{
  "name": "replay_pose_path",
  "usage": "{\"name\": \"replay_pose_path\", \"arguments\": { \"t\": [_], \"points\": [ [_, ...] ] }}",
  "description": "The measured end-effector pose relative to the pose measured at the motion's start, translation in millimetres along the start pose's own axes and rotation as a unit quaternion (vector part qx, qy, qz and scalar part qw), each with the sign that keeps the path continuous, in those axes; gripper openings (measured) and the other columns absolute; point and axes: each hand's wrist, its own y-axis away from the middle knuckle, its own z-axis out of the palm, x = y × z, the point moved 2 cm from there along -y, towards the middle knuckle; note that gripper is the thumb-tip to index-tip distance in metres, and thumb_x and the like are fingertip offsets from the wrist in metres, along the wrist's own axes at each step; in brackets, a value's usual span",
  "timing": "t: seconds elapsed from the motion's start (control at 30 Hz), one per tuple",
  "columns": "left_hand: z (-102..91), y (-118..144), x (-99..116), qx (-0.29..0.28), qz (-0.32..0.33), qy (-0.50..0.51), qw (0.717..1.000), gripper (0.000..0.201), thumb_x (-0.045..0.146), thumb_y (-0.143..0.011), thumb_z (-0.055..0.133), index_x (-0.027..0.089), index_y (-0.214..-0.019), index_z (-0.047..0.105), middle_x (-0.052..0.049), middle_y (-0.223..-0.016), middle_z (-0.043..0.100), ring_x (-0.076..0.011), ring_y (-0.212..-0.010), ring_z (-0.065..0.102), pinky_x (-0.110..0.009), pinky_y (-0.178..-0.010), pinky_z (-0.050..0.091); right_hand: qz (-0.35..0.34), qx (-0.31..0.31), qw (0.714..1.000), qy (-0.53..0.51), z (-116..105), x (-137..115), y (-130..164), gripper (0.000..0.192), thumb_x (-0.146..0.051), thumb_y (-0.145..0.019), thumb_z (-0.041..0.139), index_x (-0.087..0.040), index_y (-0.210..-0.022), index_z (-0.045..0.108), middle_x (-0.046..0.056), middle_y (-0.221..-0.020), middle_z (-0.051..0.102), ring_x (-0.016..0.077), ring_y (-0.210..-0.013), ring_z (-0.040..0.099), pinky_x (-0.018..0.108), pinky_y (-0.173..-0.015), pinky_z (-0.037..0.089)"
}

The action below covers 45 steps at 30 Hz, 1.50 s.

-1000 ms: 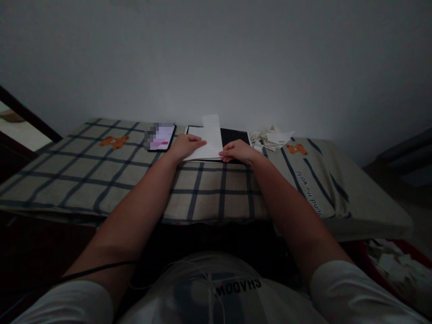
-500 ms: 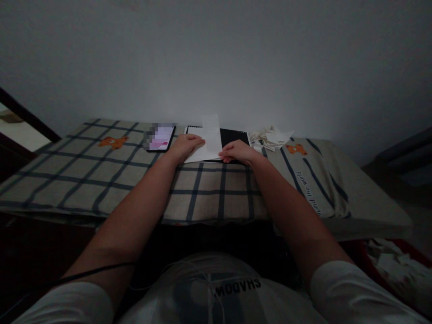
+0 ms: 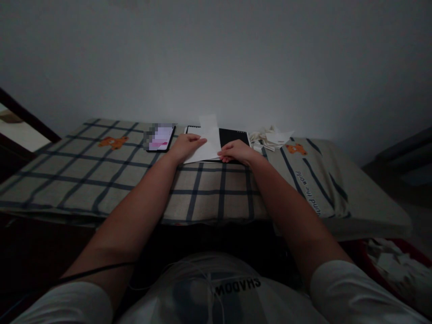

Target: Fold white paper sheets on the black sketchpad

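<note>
A sheet of white paper (image 3: 211, 143) lies over a black notebook (image 3: 233, 137) with punched holes along its far edge. The paper's far end sticks up past the notebook toward the wall. My left hand (image 3: 187, 147) is closed on the paper's left side, thumb on top. At the near right corner my right hand (image 3: 236, 151) pinches the same sheet between thumb and curled fingers. The undersides of both hands' fingers are hidden.
A tablet or phone (image 3: 161, 138) with a lit, partly blurred screen lies left of the notebook. To the right is a heap of white paper pieces (image 3: 268, 138). The checked tablecloth (image 3: 205, 193) covers the table against the wall. A red container (image 3: 401, 261) of white scraps stands low at right.
The paper's raised far end has tilted slightly left and its fold line looks sharper. My left fingertips have slid a little to the right; my right hand has barely shifted.
</note>
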Motion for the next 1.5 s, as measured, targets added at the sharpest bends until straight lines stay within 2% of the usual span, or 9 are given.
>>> {"name": "replay_pose_path", "arguments": {
  "t": [0.27, 0.4, 0.53, 0.77, 0.93, 1.13, 1.27, 1.37, 1.5],
  "points": [
    [0.3, -7, -12, 0.008, -0.007, 0.012, 1.000, 0.036, 0.048, -0.072, 0.079, 0.015, -0.086, 0.078, -0.006, -0.082, 0.074, -0.0148, -0.067, 0.060, -0.025, -0.059, 0.043, -0.025, 0.036, 0.999, -0.010, 3, -3, -1, 0.014, -0.017, -0.088, 0.074, -0.015, -0.074, 0.071, 0.003, -0.060, 0.069, 0.0091, -0.055, 0.061, 0.020, -0.059, 0.053],
    [1.3, -3, -4, -0.002, -0.012, 0.018, 1.000, 0.033, 0.046, -0.071, 0.080, 0.016, -0.083, 0.078, -0.005, -0.079, 0.073, -0.0137, -0.064, 0.058, -0.025, -0.057, 0.040, -0.037, 0.028, 0.999, -0.008, 3, -5, 1, 0.019, -0.012, -0.089, 0.069, -0.014, -0.070, 0.069, 0.002, -0.058, 0.068, 0.0089, -0.052, 0.060, 0.021, -0.058, 0.052],
    [1.1, 0, 2, -0.013, -0.025, 0.011, 1.000, 0.029, 0.044, -0.071, 0.080, 0.016, -0.077, 0.076, -0.002, -0.069, 0.068, -0.0115, -0.058, 0.052, -0.024, -0.053, 0.034, -0.025, 0.023, 0.999, -0.016, 3, -4, 0, 0.018, -0.014, -0.089, 0.069, -0.014, -0.071, 0.069, 0.002, -0.059, 0.068, 0.0093, -0.054, 0.062, 0.020, -0.058, 0.052],
    [3.0, 5, 8, -0.020, -0.020, -0.014, 1.000, 0.026, 0.041, -0.072, 0.080, 0.016, -0.071, 0.074, -0.001, -0.066, 0.065, -0.0111, -0.058, 0.050, -0.025, -0.053, 0.032, -0.067, 0.065, 0.995, 0.043, 5, -10, 2, 0.025, -0.018, -0.087, 0.072, -0.015, -0.063, 0.065, -0.002, -0.053, 0.061, 0.0076, -0.050, 0.053, 0.020, -0.053, 0.046],
    [1.1, 9, 16, -0.026, -0.024, -0.050, 0.998, 0.026, 0.039, -0.072, 0.078, 0.015, -0.065, 0.071, 0.000, -0.061, 0.059, -0.0099, -0.056, 0.044, -0.025, -0.053, 0.028, -0.048, 0.042, 0.998, 0.006, 5, -10, 3, 0.029, -0.018, -0.093, 0.065, -0.015, -0.064, 0.065, 0.001, -0.057, 0.064, 0.0087, -0.051, 0.056, 0.022, -0.056, 0.049],
    [0.9, 13, 24, -0.054, -0.002, -0.085, 0.995, 0.031, 0.041, -0.075, 0.075, 0.016, -0.059, 0.066, 0.003, -0.054, 0.049, -0.0094, -0.054, 0.038, -0.026, -0.052, 0.024, -0.067, 0.057, 0.996, 0.017, 4, -10, -1, 0.034, -0.013, -0.093, 0.062, -0.016, -0.059, 0.063, 0.001, -0.054, 0.063, 0.0091, -0.049, 0.055, 0.023, -0.056, 0.048],
    [1.5, 14, 27, -0.053, -0.019, -0.082, 0.995, 0.029, 0.039, -0.073, 0.075, 0.016, -0.058, 0.067, 0.002, -0.055, 0.051, -0.0095, -0.054, 0.039, -0.025, -0.052, 0.025, -0.063, 0.073, 0.995, -0.006, 4, -9, -5, 0.032, -0.016, -0.093, 0.060, -0.017, -0.061, 0.061, 0.000, -0.053, 0.062, 0.0093, -0.048, 0.056, 0.021, -0.052, 0.047],
    [2.8, 14, 27, -0.057, -0.025, -0.081, 0.995, 0.025, 0.038, -0.072, 0.076, 0.016, -0.062, 0.070, 0.001, -0.058, 0.055, -0.0100, -0.056, 0.042, -0.025, -0.053, 0.027, -0.104, 0.079, 0.991, 0.028, 3, -9, -5, 0.031, -0.022, -0.093, 0.063, -0.017, -0.062, 0.060, -0.002, -0.053, 0.061, 0.0087, -0.049, 0.055, 0.020, -0.052, 0.046],
    [6.2, 16, 22, -0.059, -0.046, -0.027, 0.997, 0.025, 0.036, -0.070, 0.078, 0.016, -0.061, 0.067, 0.001, -0.059, 0.056, -0.0103, -0.056, 0.044, -0.025, -0.052, 0.028, -0.126, 0.076, 0.987, 0.064, 2, -9, -4, 0.033, -0.019, -0.092, 0.064, -0.017, -0.060, 0.060, -0.001, -0.054, 0.060, 0.0093, -0.051, 0.055, 0.022, -0.055, 0.046]
  ]
}}
